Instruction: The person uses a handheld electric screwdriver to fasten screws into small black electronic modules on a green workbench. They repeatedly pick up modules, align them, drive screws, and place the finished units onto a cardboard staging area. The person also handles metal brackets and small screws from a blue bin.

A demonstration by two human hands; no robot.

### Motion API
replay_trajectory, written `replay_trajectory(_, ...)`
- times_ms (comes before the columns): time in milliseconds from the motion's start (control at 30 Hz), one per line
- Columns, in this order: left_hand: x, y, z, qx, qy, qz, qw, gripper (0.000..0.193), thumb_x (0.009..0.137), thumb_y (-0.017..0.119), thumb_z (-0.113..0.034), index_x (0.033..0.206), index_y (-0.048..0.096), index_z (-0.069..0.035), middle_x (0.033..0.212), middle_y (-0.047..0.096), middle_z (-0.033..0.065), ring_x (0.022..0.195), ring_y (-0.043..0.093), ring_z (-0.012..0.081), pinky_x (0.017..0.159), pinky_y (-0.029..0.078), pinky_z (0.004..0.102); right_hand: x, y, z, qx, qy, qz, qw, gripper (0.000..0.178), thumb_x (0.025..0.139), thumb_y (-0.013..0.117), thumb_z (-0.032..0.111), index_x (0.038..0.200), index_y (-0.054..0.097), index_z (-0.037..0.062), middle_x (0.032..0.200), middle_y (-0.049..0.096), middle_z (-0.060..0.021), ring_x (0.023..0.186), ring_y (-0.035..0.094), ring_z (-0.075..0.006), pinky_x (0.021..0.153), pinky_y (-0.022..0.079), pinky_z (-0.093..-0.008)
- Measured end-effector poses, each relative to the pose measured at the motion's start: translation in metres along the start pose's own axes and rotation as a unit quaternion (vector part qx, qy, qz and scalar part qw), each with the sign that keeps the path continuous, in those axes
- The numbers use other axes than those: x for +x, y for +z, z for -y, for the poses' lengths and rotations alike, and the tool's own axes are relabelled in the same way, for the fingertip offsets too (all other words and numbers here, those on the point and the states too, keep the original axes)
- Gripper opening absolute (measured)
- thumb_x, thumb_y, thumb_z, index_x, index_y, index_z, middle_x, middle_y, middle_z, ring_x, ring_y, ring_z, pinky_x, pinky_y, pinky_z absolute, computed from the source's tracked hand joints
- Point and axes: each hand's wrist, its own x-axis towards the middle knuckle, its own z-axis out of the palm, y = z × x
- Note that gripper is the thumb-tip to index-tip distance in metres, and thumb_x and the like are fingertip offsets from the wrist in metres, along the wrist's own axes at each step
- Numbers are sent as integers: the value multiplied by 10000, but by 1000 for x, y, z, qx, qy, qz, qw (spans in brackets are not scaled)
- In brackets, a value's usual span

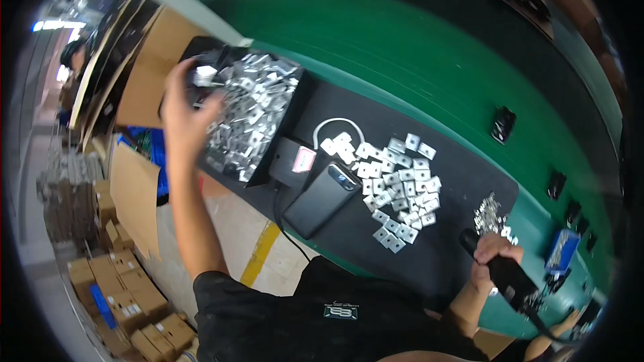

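My left hand [184, 117] reaches over the left side of a black bin [290, 117], thumb and fingers apart and blurred by motion. Near its fingertips lies a shiny metal piece [204, 75]; I see no grip on it. Many small silver metal brackets [251, 110] fill the bin. My right hand [493, 255] is closed around a black corded electric screwdriver [513, 285], whose tip is not clear. Just beyond that hand is a pile of small metal screws [488, 214]. Flat square metal plates [402, 188], each with a hole, are spread between my hands.
A black power bank [322, 200] and a labelled black box [290, 164] with cables lie beside the bin on the black mat [463, 174]. A blue tray [562, 251] stands at right, near another person's hand [569, 322]. Cardboard boxes [121, 281] stack at lower left.
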Motion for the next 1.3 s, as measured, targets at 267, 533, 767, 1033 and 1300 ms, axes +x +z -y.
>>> replay_trajectory(267, -24, -14, 96, 302, 32, -35, 952, 580, 879, 665, -253, 1308, 454, 75, 1315, 512, 244, 1231, 485, 356, 1047, 357, 392, 3, -8, 0, 36, 17, -19, 999, 430, 757, 719, 54, 1091, 449, 63, 768, 595, -65, 693, 584, -207, 651, 466, -368)
replay_trajectory(533, -90, 87, -126, -18, 152, 215, 965, 277, 799, 637, 8, 1076, 624, 19, 1082, 634, 159, 1000, 601, 325, 869, 476, 380, 19, -26, 7, 65, -25, -170, 983, 498, 792, 678, 119, 1218, 420, 115, 721, 501, -27, 615, 488, -159, 613, 416, -350)
replay_trajectory(767, -81, 158, -125, 111, 228, 303, 919, 436, 854, 629, -189, 1255, 550, -36, 1255, 560, 137, 1104, 538, 306, 972, 371, 421, 53, -37, -6, -16, -73, -356, 932, 445, 801, 645, 19, 1204, 460, 52, 767, 551, -61, 681, 533, -179, 684, 465, -370)
replay_trajectory(1033, -87, 168, -124, 68, 145, 301, 940, 243, 787, 698, -167, 1016, 656, -98, 1053, 639, 33, 1070, 555, 229, 985, 303, 420, 60, -42, -23, -47, -20, -361, 931, 443, 804, 637, 66, 1208, 457, 44, 773, 512, -59, 720, 509, -184, 733, 449, -390)
replay_trajectory(1300, -81, 172, -131, 84, 220, 290, 927, 238, 772, 714, -155, 993, 635, -111, 1024, 637, 15, 1061, 553, 228, 1018, 287, 461, 58, -47, -11, -15, -67, -358, 931, 417, 827, 623, 104, 1212, 466, 68, 770, 497, -36, 714, 477, -167, 717, 422, -383)
